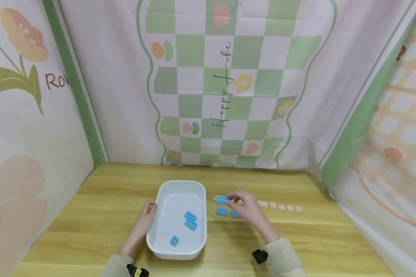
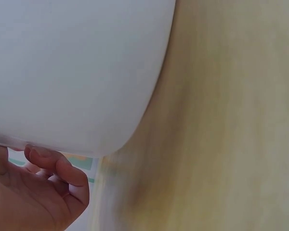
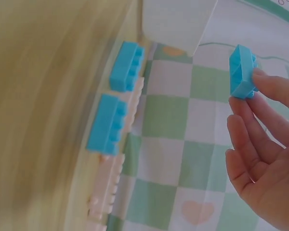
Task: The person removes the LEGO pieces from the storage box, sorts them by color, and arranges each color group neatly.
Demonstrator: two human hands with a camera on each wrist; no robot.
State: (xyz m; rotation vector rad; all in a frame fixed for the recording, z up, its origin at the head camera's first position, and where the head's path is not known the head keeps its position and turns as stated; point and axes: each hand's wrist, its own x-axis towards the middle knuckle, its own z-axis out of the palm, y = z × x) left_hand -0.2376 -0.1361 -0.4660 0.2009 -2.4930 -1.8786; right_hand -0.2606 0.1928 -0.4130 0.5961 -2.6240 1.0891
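My right hand [image 1: 246, 207] pinches a blue building block [image 3: 242, 72] between thumb and fingertips, its hollow underside showing in the right wrist view. The held block overlaps a row of pale pink blocks in the head view. Below it on the table lie two more blue blocks [image 1: 222, 211], studs facing away from me. With curled fingers, my left hand [image 1: 147, 217] grips the left rim of a white plastic bin [image 1: 176, 252]. Inside the bin are several blue blocks [image 1: 190, 220] clustered together and a small blue block [image 1: 174, 241] nearer the front.
Pale pink blocks [image 1: 282, 207] continue in a line to the right of my right hand. The wooden table [image 1: 118, 184] ends at a printed cloth [image 1: 190, 105] hung behind it. More cloth hangs at both sides.
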